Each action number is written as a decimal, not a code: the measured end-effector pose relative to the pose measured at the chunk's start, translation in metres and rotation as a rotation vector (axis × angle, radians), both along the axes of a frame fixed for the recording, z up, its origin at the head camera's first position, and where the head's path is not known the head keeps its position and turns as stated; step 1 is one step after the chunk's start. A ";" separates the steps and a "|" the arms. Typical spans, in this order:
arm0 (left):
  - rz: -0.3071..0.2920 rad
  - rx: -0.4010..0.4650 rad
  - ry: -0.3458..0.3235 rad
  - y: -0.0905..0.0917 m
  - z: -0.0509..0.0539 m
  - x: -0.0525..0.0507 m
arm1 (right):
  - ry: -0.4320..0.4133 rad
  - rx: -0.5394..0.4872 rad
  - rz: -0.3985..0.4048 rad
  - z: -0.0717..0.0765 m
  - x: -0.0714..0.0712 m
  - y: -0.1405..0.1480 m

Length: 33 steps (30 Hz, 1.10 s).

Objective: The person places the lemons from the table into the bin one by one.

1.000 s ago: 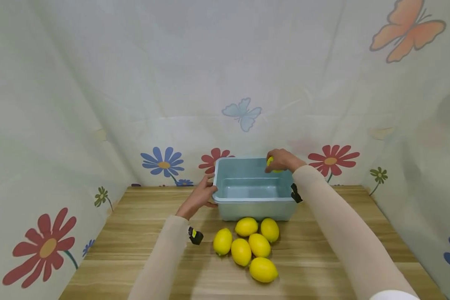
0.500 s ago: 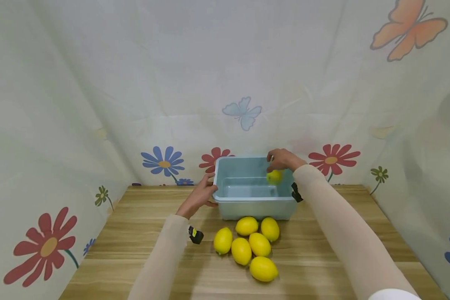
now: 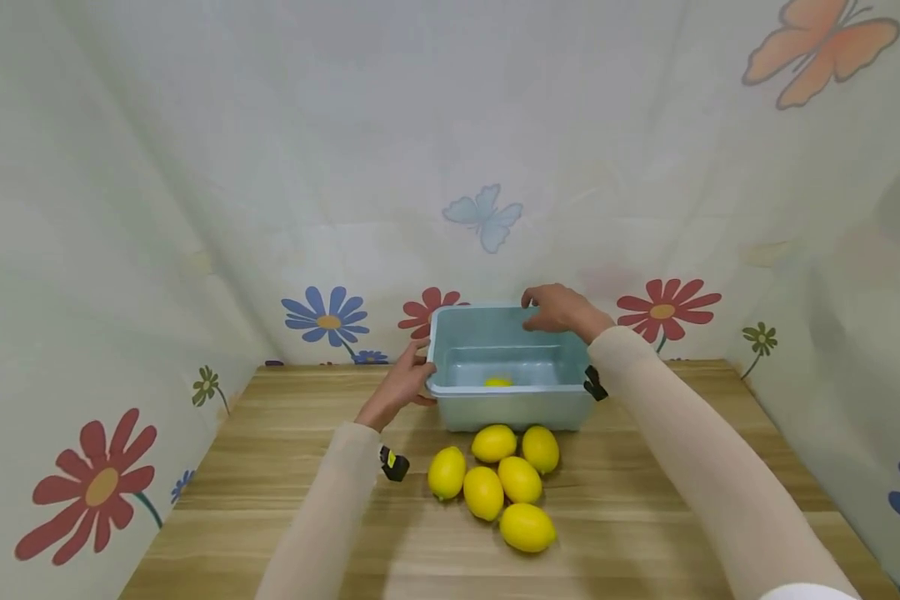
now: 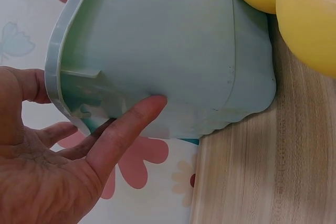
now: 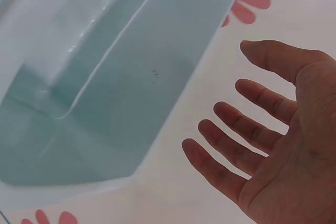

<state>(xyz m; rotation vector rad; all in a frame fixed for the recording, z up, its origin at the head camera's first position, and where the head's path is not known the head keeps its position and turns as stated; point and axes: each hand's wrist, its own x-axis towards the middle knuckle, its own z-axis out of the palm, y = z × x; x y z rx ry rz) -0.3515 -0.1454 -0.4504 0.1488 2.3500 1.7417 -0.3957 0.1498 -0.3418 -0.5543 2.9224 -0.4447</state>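
Note:
A light blue plastic bin stands on the wooden table, with one lemon partly visible on its floor behind the front wall. My left hand holds the bin's left side; in the left wrist view that hand has fingers at the rim and one digit against the outer wall. Over the back right of the bin is my right hand, empty. The right wrist view shows this hand with its fingers spread and relaxed. Several lemons lie together just in front of the bin.
Behind the bin and along both sides hangs a pale curtain printed with flowers and butterflies. The wooden table extends left and right of the lemons, below both forearms.
My right hand has let go of the lemon it held a second ago, and the lemon has dropped and moved left inside the bin. My left hand stays at the bin's side.

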 end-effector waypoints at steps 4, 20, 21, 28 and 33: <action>0.001 -0.008 -0.006 0.001 0.000 -0.003 | 0.051 -0.008 0.014 0.007 0.010 0.000; -0.009 0.000 -0.017 0.001 -0.001 -0.003 | 0.246 -0.020 0.068 0.008 0.052 0.006; -0.010 0.002 -0.015 0.001 0.000 -0.003 | 0.253 -0.020 0.070 0.007 0.054 0.006; -0.017 0.009 -0.012 0.000 -0.001 -0.004 | 0.316 -0.040 0.098 0.005 0.072 0.003; -0.007 -0.001 -0.016 0.001 -0.002 -0.003 | 0.353 -0.077 0.130 -0.001 0.089 0.003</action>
